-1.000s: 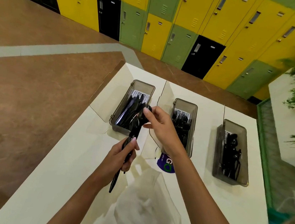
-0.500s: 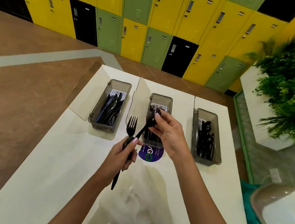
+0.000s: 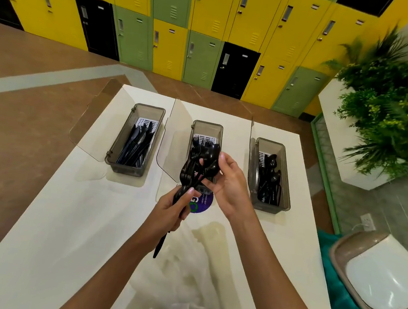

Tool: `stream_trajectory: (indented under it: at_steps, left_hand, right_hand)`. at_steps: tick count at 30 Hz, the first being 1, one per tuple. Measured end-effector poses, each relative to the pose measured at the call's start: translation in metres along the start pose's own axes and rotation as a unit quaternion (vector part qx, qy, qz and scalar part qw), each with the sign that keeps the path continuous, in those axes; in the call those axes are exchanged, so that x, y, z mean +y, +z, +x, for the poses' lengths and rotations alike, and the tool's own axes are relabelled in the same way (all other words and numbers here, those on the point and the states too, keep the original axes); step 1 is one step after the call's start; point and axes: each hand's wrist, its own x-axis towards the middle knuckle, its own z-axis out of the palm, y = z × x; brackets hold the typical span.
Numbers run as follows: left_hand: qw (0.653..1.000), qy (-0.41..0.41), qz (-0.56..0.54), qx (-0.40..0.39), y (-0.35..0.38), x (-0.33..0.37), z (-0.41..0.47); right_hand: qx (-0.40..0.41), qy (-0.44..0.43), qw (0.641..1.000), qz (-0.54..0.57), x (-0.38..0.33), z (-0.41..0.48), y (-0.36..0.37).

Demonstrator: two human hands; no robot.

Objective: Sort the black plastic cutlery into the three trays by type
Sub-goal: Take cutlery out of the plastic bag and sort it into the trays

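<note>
Three smoky plastic trays stand on the white table. The left tray [image 3: 114,161] holds black knives, the middle tray [image 3: 207,126] holds forks, the right tray [image 3: 285,190] holds spoons. My left hand [image 3: 168,213] grips a bundle of black cutlery [image 3: 190,175] by the handles, in front of the middle tray. My right hand [image 3: 230,183] pinches the heads of black spoons [image 3: 210,155] at the top of that bundle. Which pieces make up the rest of the bundle is unclear.
A crumpled clear plastic bag [image 3: 181,287] lies on the table near me. A round purple sticker [image 3: 202,203] sits below the middle tray. Each tray's clear lid [image 3: 90,127] hangs open to its left. A bin [image 3: 382,281] and plants stand at the right.
The view has swung left to right, so the trays sit more centred. My right hand has shifted from one spoon head to gripping spoon heads above the middle tray; the left hand keeps the bundle.
</note>
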Motion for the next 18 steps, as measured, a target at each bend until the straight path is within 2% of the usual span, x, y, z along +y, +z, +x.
stream_trajectory:
  at_steps: [5, 8, 11, 14, 18]
  left_hand:
    - [0.999, -0.029, -0.024, -0.02, 0.006, 0.005, 0.0]
    - [0.993, -0.081, -0.08, -0.014, 0.005, 0.009, 0.003]
    - [0.992, -0.078, -0.097, -0.011, 0.002, 0.009, 0.006]
    - [0.992, -0.067, -0.106, 0.005, -0.001, 0.005, 0.012]
    - [0.994, -0.044, -0.086, 0.043, -0.004, 0.001, 0.02]
  right_hand:
    - [0.003, -0.02, 0.999, -0.042, 0.002, 0.0, 0.014]
    - [0.031, -0.052, 0.998, 0.024, -0.008, 0.003, 0.018]
    - [0.086, -0.073, 0.993, 0.033, -0.019, 0.007, 0.013]
    - [0.097, -0.068, 0.989, -0.091, -0.016, 0.004, 0.002]
    - [0.034, -0.007, 0.973, -0.227, 0.008, -0.01, -0.004]
